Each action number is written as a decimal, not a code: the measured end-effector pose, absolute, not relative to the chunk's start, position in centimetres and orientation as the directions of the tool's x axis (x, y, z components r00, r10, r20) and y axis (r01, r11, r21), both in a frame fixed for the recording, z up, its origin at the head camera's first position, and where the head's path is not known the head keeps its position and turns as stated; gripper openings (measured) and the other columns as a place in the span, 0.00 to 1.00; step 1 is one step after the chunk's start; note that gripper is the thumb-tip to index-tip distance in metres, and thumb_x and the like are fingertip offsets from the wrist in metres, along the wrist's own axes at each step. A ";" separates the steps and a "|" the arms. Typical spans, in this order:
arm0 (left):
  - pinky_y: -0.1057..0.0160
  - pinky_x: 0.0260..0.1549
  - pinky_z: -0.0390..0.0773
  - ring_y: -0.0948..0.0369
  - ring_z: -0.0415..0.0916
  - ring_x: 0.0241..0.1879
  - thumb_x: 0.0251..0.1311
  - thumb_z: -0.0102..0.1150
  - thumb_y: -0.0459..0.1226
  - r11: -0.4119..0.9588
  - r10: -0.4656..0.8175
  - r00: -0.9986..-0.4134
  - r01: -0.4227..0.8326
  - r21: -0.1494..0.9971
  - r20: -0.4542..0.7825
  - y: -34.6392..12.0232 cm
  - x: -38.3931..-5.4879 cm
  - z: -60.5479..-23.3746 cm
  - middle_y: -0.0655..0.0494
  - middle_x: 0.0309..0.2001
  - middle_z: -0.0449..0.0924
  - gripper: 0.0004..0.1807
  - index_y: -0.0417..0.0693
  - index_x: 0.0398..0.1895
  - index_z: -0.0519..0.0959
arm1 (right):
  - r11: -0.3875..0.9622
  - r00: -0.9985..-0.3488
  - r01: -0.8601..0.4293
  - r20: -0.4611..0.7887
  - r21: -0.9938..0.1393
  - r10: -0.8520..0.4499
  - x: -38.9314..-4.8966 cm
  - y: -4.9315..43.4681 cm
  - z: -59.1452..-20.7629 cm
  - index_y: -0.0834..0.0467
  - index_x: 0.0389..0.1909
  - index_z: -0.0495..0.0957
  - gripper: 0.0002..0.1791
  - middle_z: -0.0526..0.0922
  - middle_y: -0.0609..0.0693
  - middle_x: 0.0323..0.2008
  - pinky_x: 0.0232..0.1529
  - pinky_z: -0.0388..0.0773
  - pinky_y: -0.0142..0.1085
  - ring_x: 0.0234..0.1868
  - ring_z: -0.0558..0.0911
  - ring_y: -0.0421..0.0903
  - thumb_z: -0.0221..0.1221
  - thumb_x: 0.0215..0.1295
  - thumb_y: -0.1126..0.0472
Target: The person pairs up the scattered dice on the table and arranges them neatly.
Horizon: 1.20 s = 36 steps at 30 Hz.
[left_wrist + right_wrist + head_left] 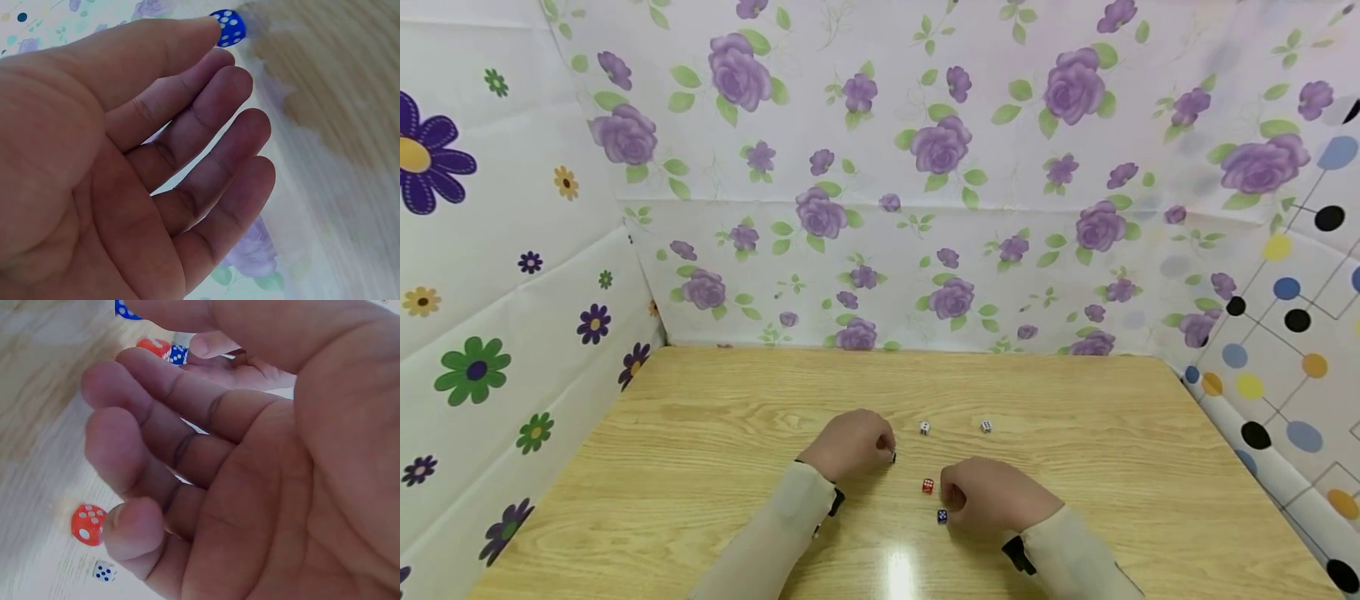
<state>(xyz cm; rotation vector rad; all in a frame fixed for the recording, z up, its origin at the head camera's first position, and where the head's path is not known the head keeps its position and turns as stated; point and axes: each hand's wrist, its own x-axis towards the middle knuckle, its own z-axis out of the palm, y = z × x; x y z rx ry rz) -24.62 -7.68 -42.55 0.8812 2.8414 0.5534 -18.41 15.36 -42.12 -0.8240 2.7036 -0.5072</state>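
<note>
In the head view my left hand (pixel 853 443) is low over the table, left of centre. Its thumb and forefinger pinch a small blue die (pixel 231 28) with white dots, clear in the left wrist view. My right hand (pixel 996 497) is nearer, to the right. At its thumb and fingertips is another blue die (pixel 942 517), which it appears to pinch; the right wrist view cuts off part of this die. A red die (pixel 928 486) lies just left of the right hand. Beyond the right hand's little finger, a red die (pixel 87 524) shows in the right wrist view.
Two white dice, one left (pixel 925 427) and one right (pixel 987 427), lie farther back on the wooden table (pixel 737 392). A flowered cloth wall (pixel 880 275) rises behind the table, with patterned sheets at both sides.
</note>
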 end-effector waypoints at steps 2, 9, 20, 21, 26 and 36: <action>0.64 0.34 0.76 0.69 0.74 0.30 0.58 0.63 0.38 0.761 0.560 -0.829 0.516 0.393 0.003 -7.7 -24.6 -42.4 0.67 0.30 0.80 0.03 0.55 0.31 0.85 | 0.776 -0.804 -0.483 -0.144 -0.405 -0.576 -18.4 15.5 -42.0 0.50 0.25 0.74 0.07 0.68 0.39 0.21 0.26 0.61 0.32 0.23 0.64 0.35 0.60 0.53 0.66; 0.65 0.32 0.73 0.69 0.71 0.28 0.58 0.62 0.37 0.757 0.575 -0.818 0.534 0.377 0.004 -7.3 -24.5 -42.2 0.68 0.27 0.78 0.05 0.55 0.27 0.84 | 0.735 -0.773 -0.544 -0.098 -0.406 -0.626 -18.7 15.2 -42.2 0.48 0.23 0.75 0.09 0.67 0.37 0.19 0.26 0.62 0.30 0.22 0.63 0.34 0.61 0.54 0.66; 0.67 0.26 0.67 0.68 0.64 0.21 0.54 0.60 0.32 0.752 0.588 -0.809 0.541 0.377 -0.014 -6.9 -24.0 -42.1 0.67 0.20 0.73 0.10 0.55 0.18 0.80 | 0.735 -0.760 -0.551 -0.126 -0.395 -0.637 -18.5 15.3 -42.2 0.44 0.22 0.76 0.09 0.72 0.33 0.21 0.26 0.68 0.29 0.22 0.68 0.32 0.65 0.52 0.62; 0.67 0.25 0.66 0.67 0.63 0.20 0.53 0.60 0.31 0.751 0.589 -0.808 0.539 0.381 -0.019 -6.9 -23.9 -42.1 0.67 0.19 0.73 0.11 0.55 0.18 0.80 | 0.736 -0.759 -0.550 -0.131 -0.395 -0.638 -18.5 15.3 -42.1 0.45 0.22 0.77 0.09 0.72 0.33 0.21 0.27 0.68 0.29 0.22 0.68 0.32 0.65 0.52 0.62; 0.67 0.20 0.58 0.66 0.53 0.16 0.50 0.57 0.28 0.744 0.602 -0.797 0.542 0.391 -0.039 -6.5 -23.6 -42.0 0.66 0.12 0.60 0.14 0.53 0.12 0.75 | 0.738 -0.756 -0.544 -0.148 -0.400 -0.638 -18.4 15.5 -41.8 0.46 0.23 0.77 0.08 0.73 0.33 0.21 0.27 0.68 0.30 0.22 0.69 0.33 0.65 0.52 0.63; 0.68 0.19 0.55 0.66 0.47 0.15 0.52 0.57 0.30 0.735 0.625 -0.778 0.560 0.382 -0.063 -6.1 -23.1 -42.4 0.66 0.11 0.52 0.19 0.55 0.08 0.68 | 0.741 -0.752 -0.546 -0.160 -0.392 -0.639 -18.5 15.6 -42.0 0.46 0.25 0.78 0.07 0.73 0.34 0.23 0.28 0.69 0.30 0.24 0.69 0.33 0.65 0.53 0.62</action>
